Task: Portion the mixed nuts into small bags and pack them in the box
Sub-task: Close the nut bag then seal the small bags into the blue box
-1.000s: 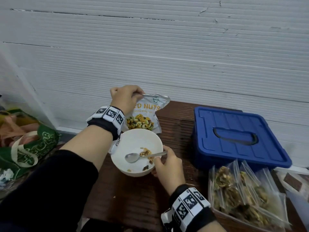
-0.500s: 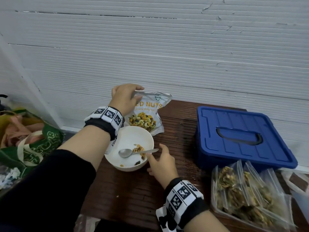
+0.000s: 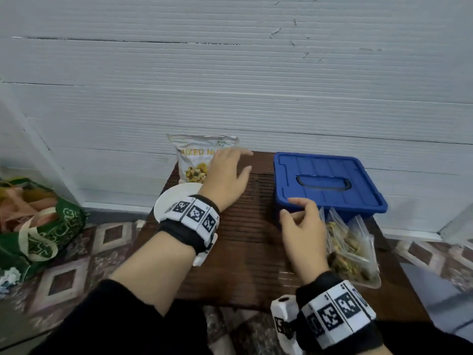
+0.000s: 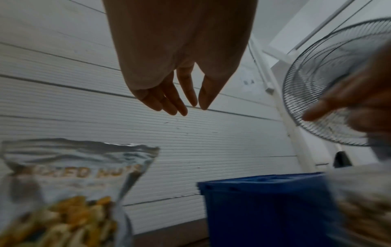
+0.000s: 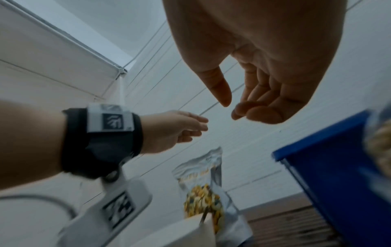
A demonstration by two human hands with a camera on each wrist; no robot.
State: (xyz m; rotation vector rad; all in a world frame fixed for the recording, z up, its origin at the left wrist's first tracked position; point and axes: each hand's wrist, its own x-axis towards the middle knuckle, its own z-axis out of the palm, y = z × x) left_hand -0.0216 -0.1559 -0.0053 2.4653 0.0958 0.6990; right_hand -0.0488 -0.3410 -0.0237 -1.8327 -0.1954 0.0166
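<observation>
A silver mixed-nuts bag (image 3: pixel 194 160) stands upright at the table's back left, with a white bowl (image 3: pixel 176 201) in front of it. The blue box (image 3: pixel 325 180) sits at the back right with its lid on. Several small clear bags of nuts (image 3: pixel 350 247) lie in front of the box. My left hand (image 3: pixel 247 161) hovers with straight fingers between the nuts bag and the box, and it holds nothing. My right hand (image 3: pixel 294 211) is at the box's front left corner, loosely curled and empty (image 5: pixel 232 107). Whether it touches the box I cannot tell.
The small brown slatted table (image 3: pixel 245 252) stands against a white panelled wall. A green cloth bag (image 3: pixel 38 226) lies on the patterned floor to the left. A wire-caged fan (image 4: pixel 317 83) stands to the right behind the box.
My left hand has let go of the nuts bag's top and moved right. My right hand has left the bowl and spoon and gone to the blue box's corner.
</observation>
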